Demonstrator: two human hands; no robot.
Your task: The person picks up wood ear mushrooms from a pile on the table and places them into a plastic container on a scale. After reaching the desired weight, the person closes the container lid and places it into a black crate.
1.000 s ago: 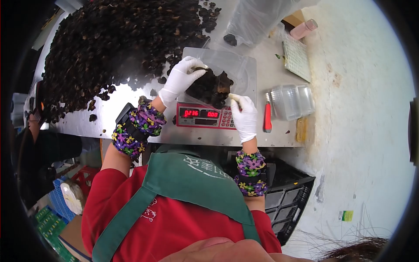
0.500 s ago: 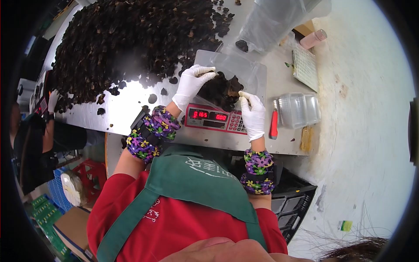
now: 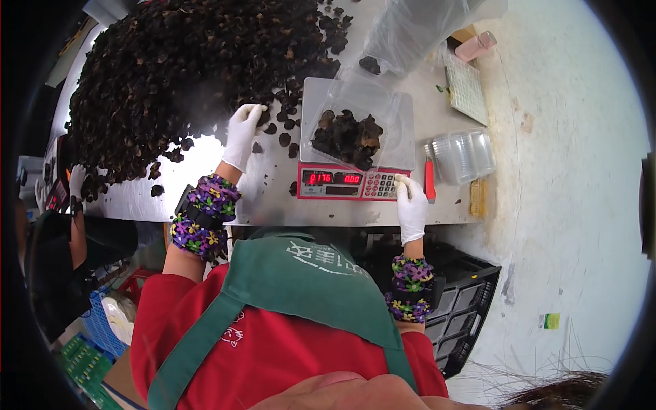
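Note:
My left hand (image 3: 242, 135), in a white glove, is over the table's left side at the edge of a large heap of dried black fungus (image 3: 198, 61). Its fingers are pinched at a small dark fungus piece (image 3: 264, 118). My right hand (image 3: 411, 210), also gloved, is beside the lower right corner of a red-and-silver digital scale (image 3: 307, 194), near the keypad. Its fingers are drawn together with nothing visible in them. A clear plastic tray (image 3: 369, 92) rests tilted on the scale pan, holding dark fungus pieces (image 3: 347, 137). The red display reads 0.176.
A red-handled knife (image 3: 430, 179) lies beside stacked clear containers (image 3: 465, 156) on the right. Behind the scale is a large clear plastic bag (image 3: 417, 34). A pink bottle (image 3: 476, 46) stands near the wall. A co-worker's gloved hand (image 3: 77, 179) is at far left.
Both hands have left the tray: my left hand moved left to the heap's edge, my right down and right. The tray sits on the scale, whose display went from 0.165 to 0.176.

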